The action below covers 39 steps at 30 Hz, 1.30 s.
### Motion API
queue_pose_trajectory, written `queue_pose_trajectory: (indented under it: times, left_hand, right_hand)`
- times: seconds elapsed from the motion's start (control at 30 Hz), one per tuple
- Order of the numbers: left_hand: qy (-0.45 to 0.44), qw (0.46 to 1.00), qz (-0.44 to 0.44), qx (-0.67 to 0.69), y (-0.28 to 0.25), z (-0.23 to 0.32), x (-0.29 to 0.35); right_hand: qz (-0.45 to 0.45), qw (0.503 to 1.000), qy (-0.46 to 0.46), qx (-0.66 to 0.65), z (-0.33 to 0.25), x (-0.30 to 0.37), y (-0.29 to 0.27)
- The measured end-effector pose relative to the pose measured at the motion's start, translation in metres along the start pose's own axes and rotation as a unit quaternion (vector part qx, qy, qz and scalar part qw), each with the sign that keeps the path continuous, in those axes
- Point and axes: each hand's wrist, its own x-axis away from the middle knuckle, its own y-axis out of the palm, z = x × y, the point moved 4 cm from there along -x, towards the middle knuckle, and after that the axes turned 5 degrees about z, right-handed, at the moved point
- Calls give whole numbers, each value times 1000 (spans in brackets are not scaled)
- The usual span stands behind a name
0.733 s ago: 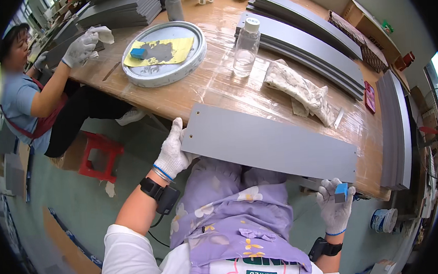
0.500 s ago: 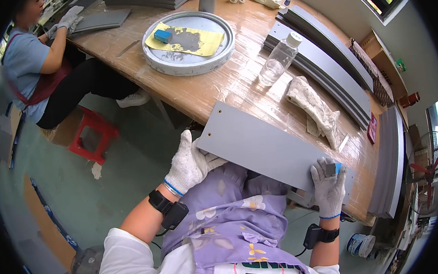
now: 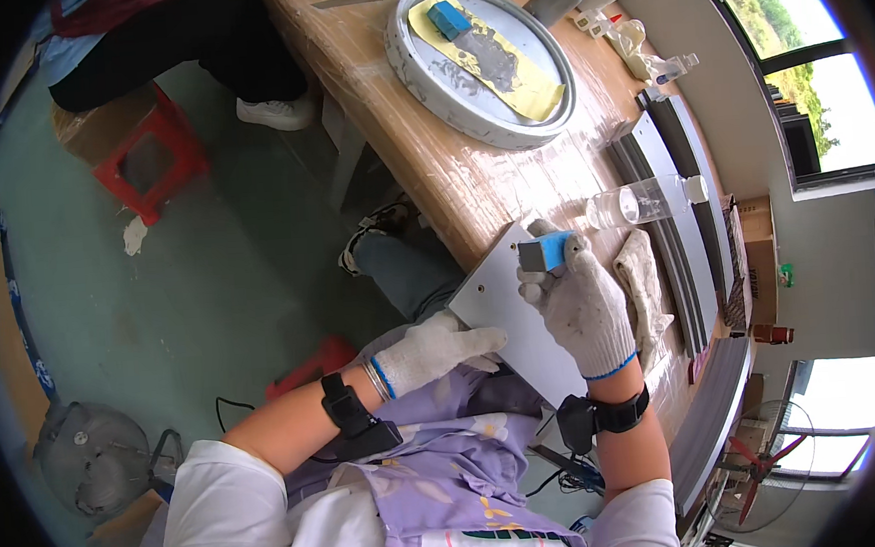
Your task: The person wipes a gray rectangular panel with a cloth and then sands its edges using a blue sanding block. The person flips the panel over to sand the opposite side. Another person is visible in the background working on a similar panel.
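A long flat grey panel (image 3: 506,301) with small holes near its end lies slanted at the table edge, over my lap. My gloved left hand (image 3: 432,354) grips the panel's near edge, thumb on top and fingers underneath. In my gloved right hand (image 3: 588,309) is a small blue block (image 3: 554,250) with a grey face, pinched above the panel's far end. The right hand and wrist cover part of the panel. Whether the block touches the panel, I cannot tell.
A round grey lid (image 3: 399,60) bears a yellow sheet (image 3: 537,99) smeared with grey paste and another blue block (image 3: 449,19). To the right lie a clear bottle (image 3: 658,200), a stained cloth (image 3: 640,281) and stacked grey panels (image 3: 693,268). A red stool (image 3: 164,150) and a seated person's leg are at left.
My right hand has moved with its blue block from the panel's right end toward its left end. The panel is turned more steeply, and the view has swung to the right.
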Motion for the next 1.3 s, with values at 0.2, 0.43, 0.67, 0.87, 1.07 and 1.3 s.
queue_pose_trajectory:
  times: [0.2, 0.43, 0.67, 0.87, 1.07, 1.3]
  left_hand:
    - [31, 999, -2, 23, -6, -16, -12]
    - [-33, 998, 9, -53, -9, -19, -14]
    - [50, 999, 2, -10, -9, -22, -8]
    - [67, 996, 35, -52, -9, -31, -14]
    - [40, 995, 26, -89, -11, -26, -12]
    - [15, 991, 46, -126, -10, -32, -15]
  right_hand:
    - [-13, 995, 102, -6, -9, -7, 9]
    - [16, 962, -16, 271, -23, -14, 40]
    - [-216, 620, -295, 694, -15, -2, 98]
    - [-230, 546, -316, 741, -11, -16, 96]
    - [-221, 558, -263, 756, -1, -5, 95]
    - [-120, 509, -324, 788, -20, -29, 82]
